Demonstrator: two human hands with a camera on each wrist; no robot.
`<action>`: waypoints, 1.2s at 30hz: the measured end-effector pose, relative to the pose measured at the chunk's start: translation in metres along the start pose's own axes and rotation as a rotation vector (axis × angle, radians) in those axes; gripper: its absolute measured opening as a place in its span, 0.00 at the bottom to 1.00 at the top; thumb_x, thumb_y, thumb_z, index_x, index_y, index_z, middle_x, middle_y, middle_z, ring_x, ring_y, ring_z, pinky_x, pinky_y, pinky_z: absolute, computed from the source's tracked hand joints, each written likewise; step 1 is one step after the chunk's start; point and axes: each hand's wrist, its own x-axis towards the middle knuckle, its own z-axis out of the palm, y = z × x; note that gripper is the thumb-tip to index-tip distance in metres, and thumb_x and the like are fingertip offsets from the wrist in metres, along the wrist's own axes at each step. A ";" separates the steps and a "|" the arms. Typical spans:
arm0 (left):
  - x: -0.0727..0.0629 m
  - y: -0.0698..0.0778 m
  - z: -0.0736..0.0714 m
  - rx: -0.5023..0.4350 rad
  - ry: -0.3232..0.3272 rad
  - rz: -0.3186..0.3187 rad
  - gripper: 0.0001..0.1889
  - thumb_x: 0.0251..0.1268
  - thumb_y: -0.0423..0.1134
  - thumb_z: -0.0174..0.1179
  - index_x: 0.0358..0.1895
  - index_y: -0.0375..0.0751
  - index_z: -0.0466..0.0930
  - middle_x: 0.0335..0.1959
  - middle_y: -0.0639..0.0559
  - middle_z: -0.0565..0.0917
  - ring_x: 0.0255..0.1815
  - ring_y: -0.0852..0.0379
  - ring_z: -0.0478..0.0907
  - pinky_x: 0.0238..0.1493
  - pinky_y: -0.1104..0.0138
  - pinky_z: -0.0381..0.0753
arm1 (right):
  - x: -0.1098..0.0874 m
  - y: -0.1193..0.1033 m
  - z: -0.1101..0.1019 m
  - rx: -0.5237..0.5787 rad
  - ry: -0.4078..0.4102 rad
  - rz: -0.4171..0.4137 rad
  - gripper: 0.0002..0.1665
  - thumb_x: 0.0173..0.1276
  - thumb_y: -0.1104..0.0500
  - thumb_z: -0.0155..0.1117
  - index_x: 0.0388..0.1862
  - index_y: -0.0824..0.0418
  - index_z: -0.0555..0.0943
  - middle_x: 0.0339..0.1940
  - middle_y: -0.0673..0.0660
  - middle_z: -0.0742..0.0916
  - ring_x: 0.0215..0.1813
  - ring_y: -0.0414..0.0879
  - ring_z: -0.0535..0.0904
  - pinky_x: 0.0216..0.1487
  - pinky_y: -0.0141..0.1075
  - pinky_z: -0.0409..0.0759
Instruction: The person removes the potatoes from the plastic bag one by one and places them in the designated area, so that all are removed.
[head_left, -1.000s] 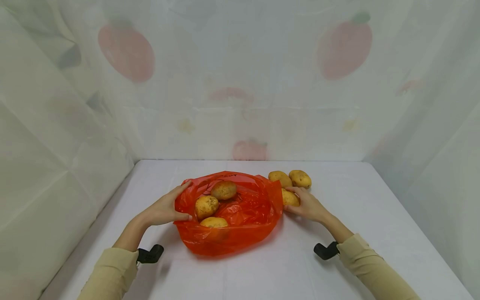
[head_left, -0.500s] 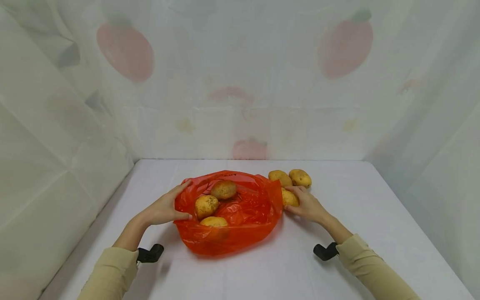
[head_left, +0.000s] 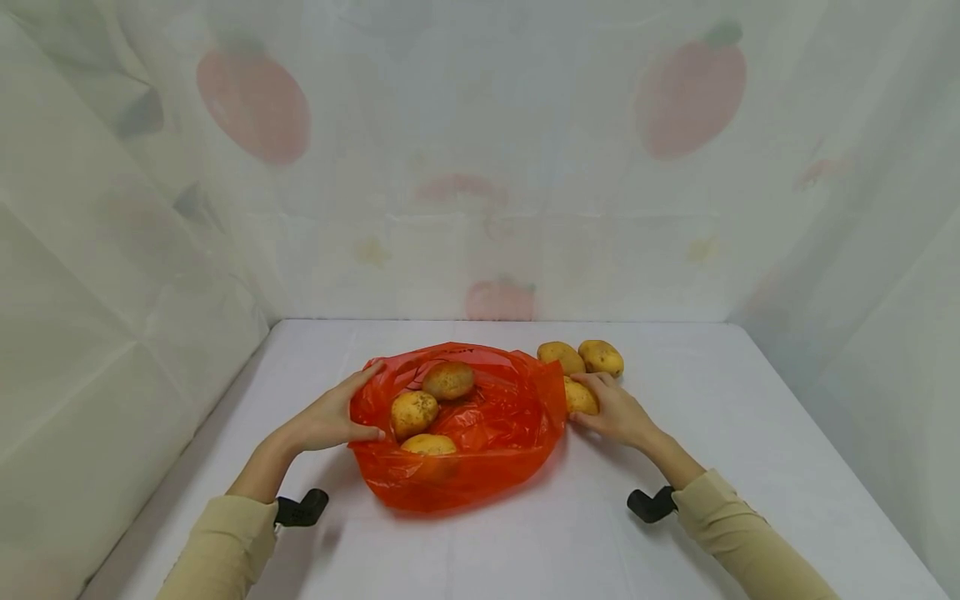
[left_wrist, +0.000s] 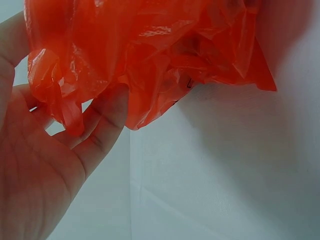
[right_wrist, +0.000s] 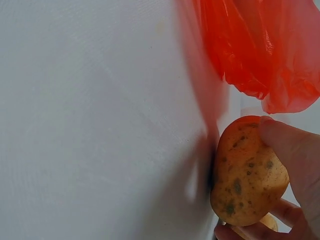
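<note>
The red bag (head_left: 480,479) lies open on the bench (head_left: 517,554), with three potatoes (head_left: 413,415) inside, mostly toward its left half. I have my left hand (head_left: 328,418) grasping the bag's left rim and my right hand (head_left: 613,412) gripping a fourth potato (head_left: 581,397), just right of the bag. Two further potatoes (head_left: 601,357) lie just to its far side. Dark marks (head_left: 459,351) on the bag's far wall are too small for me to read.

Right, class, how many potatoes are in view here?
6. In the red bag: a rear potato, a middle potato and a front potato. The right hand holds one potato; beyond it lie a left potato and a right potato. The bag may hide more.
</note>
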 end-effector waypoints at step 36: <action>0.000 0.000 0.000 0.010 0.004 0.010 0.54 0.45 0.49 0.71 0.74 0.54 0.43 0.73 0.42 0.49 0.69 0.38 0.53 0.55 0.48 0.73 | 0.001 -0.003 -0.001 -0.036 0.008 -0.034 0.35 0.55 0.54 0.69 0.62 0.60 0.70 0.55 0.64 0.75 0.54 0.58 0.74 0.51 0.56 0.75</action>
